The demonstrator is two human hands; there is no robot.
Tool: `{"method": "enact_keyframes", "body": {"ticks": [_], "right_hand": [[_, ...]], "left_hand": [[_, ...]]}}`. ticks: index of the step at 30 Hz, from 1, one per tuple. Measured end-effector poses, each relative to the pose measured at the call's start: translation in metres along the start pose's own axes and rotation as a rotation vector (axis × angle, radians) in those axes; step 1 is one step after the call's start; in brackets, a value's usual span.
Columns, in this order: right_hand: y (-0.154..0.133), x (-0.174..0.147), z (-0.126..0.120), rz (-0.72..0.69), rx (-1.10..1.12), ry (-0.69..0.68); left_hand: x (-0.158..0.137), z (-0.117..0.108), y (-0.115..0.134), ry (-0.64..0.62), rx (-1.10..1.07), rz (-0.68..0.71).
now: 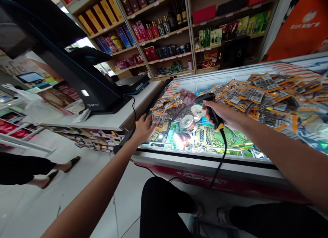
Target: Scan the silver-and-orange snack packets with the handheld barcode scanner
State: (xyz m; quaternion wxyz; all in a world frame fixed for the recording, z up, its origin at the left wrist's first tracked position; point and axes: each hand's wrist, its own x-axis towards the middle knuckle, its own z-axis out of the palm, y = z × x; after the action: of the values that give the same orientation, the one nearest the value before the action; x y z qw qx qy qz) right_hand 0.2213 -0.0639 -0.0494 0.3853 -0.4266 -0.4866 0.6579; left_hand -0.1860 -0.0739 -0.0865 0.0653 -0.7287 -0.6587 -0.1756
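My right hand [221,111] is wrapped round the handle of a black barcode scanner [214,117], whose head points left over the freezer chest. A black cable [222,159] hangs from the scanner's yellow-ended grip. At the chest's left end, my left hand [144,129] has its fingers spread beside small clear packets with orange edges [160,117]; whether it touches one I cannot tell. Between the hands, round lidded tubs [186,122] rest on green bags [232,137]. More orange-edged packets [256,94] lie heaped to the right of the scanner.
A white counter [107,119] with a black checkout terminal [89,91] stands at the left. Shelves of boxes and bottles [166,36] line the back. A person in an orange apron [302,29] is at the far right; another person's legs [33,169] show at left.
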Motion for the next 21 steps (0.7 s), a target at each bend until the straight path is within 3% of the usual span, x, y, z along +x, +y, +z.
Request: {"method": "enact_keyframes", "body": {"ticks": [5,8,12,16,21], "right_hand": [[0.004,0.004,-0.003,-0.019,0.045,-0.003],[-0.007,-0.002,-0.003,0.008,0.112,-0.001],[-0.027,-0.012,-0.006,-0.070,0.318,-0.028],[-0.039,-0.013,-0.020,-0.180,0.509,0.019],[-0.041,-0.007,-0.035,-0.199,0.562,0.065]], "left_hand": [[-0.018,0.011,0.013,0.046,0.027,0.020],[-0.019,0.001,0.038,0.163,0.086,0.033],[-0.013,-0.019,0.085,0.267,0.076,0.195],[0.015,-0.012,0.142,0.100,-0.053,0.374],[0.088,0.027,0.207,-0.161,-0.285,0.317]]}}
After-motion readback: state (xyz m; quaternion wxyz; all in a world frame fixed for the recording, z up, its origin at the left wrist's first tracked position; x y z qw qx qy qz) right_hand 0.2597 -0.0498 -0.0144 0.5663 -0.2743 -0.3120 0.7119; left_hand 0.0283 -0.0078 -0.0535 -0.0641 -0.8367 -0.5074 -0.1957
